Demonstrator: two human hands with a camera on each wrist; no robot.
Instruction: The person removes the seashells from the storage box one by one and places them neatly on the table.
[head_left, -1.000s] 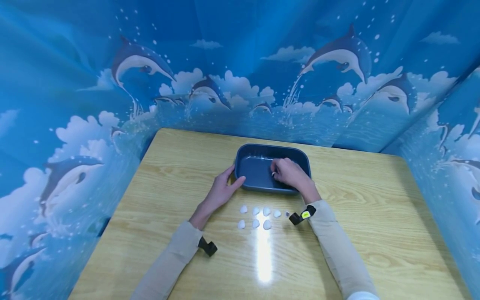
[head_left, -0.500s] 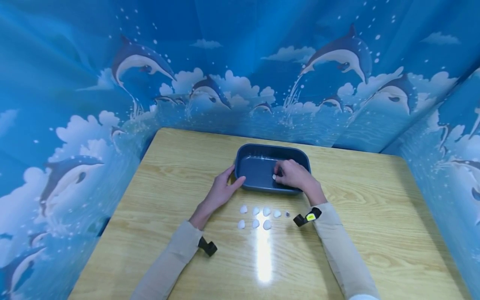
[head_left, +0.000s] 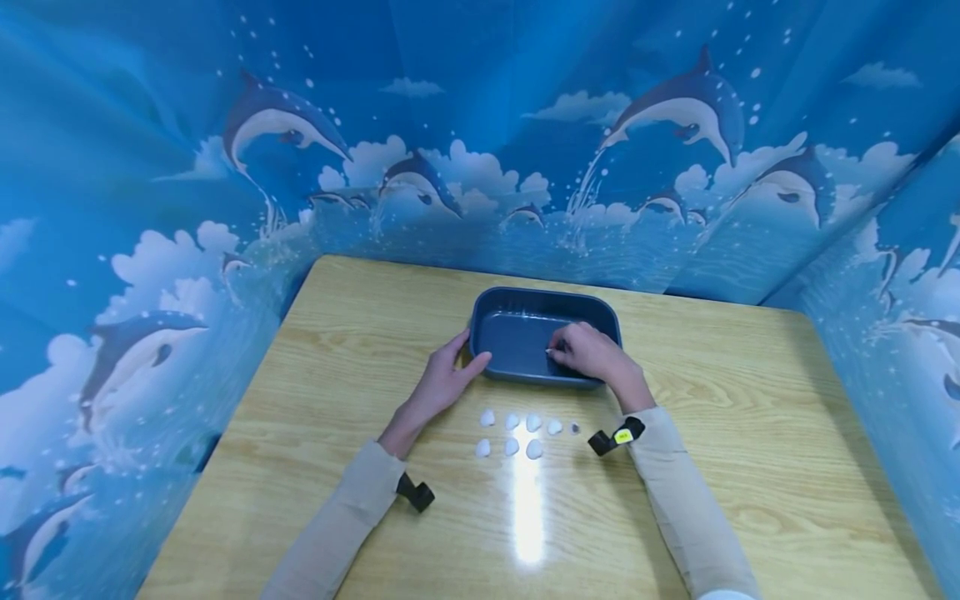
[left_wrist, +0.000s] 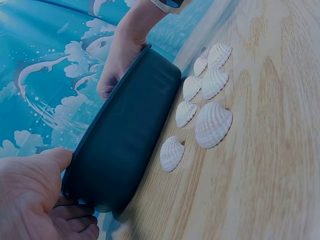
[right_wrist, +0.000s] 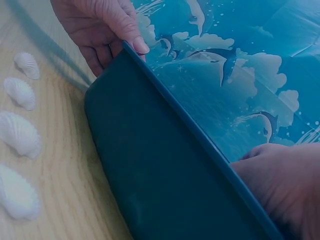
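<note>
Left hand [head_left: 444,383] grips the near-left corner of the dark blue tray [head_left: 517,333] on the wooden table [head_left: 750,433], thumb on the rim, fingers curled against the outer wall. Right hand [head_left: 592,352] reaches inside the tray, fingers curled, apparently pinching a small white shell [head_left: 548,352], though it is mostly hidden. More white shells [head_left: 517,434] lie in two rows just in front of the tray.

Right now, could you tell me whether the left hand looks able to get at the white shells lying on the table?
Probably yes. The left hand grips the corner of the blue tray, and the white shells lie on bare table just in front of the tray, with nothing between them and the hand.
</note>
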